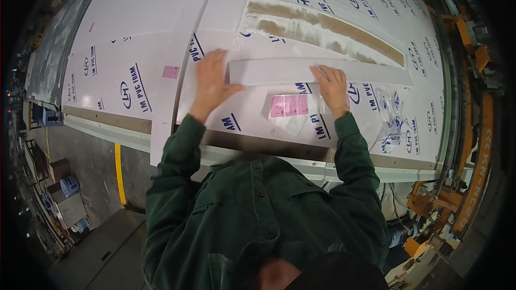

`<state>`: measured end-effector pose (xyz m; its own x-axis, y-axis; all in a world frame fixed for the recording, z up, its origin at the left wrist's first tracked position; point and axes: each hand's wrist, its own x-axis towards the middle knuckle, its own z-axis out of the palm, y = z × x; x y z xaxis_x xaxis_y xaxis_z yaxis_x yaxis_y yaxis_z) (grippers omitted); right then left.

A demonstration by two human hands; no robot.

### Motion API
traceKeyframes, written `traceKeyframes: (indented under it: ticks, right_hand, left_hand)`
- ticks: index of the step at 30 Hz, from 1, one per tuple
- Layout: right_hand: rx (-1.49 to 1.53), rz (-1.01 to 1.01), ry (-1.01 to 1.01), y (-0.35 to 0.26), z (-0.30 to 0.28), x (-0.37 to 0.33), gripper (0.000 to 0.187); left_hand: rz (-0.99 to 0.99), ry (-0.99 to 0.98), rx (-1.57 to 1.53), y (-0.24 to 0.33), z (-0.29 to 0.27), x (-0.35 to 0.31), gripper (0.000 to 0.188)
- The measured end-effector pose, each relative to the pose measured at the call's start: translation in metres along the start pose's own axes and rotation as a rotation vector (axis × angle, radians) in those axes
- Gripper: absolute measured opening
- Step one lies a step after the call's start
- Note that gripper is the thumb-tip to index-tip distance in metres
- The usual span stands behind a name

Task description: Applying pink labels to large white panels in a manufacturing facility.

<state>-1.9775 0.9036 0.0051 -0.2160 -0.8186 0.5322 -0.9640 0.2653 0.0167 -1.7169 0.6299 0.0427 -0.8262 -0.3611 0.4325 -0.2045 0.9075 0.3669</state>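
A long, flat white strip (274,71) lies crosswise on film-covered white sheets (156,70) printed in blue. Beside the strip's left end is my left hand (211,81), slightly blurred, with its thumb held apart from the fingers and nothing in its grasp. My right hand (333,88) rests its fingertips on the strip's near edge, right of the middle, fingers extended rather than wrapped around it. Between my hands, nearer to me, a small sheet of pink labels (290,106) lies on a pale scrap.
Beyond the strip lie brown boards (328,24) smeared white. A long narrow strip (185,43) runs away from me on the left, overhanging the near edge. Crumpled clear film (389,121) sits at right. Orange machinery (473,166) stands past the right edge; buckets (70,186) stand left.
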Motion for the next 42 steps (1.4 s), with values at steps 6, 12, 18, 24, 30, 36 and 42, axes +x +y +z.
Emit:
traceKeyframes:
  ticks: [6,12,18,24,30,36,42]
  right_hand:
    - [-0.021,0.055,0.018,0.003,-0.006,0.003,0.046]
    - [0.017,0.139,0.016,0.015,-0.022,0.048,0.028]
    - [0.083,0.288,0.313,0.014,-0.033,0.077,0.015]
    - [0.414,0.512,0.157,-0.003,-0.005,0.044,0.029]
    - [0.624,0.58,0.066,-0.024,0.023,0.037,0.021]
    - [0.688,0.552,-0.034,-0.033,0.037,0.042,0.02]
    - [0.753,0.61,-0.156,-0.038,0.052,0.057,0.022]
  left_hand:
    - [0.167,-0.112,0.002,0.055,0.058,0.029,0.064]
    - [0.125,-0.014,0.088,0.053,0.046,0.042,0.028]
    - [-0.225,-0.185,0.003,0.007,-0.02,0.007,0.045]
    - [-0.99,-0.293,-0.661,-0.03,-0.067,-0.085,0.054]
    - [-1.064,0.015,-0.769,-0.04,-0.079,-0.158,0.056]
    - [-1.227,0.088,-0.487,-0.067,-0.097,-0.205,0.057]
    - [-1.283,0.075,-0.226,-0.08,-0.116,-0.218,0.058]
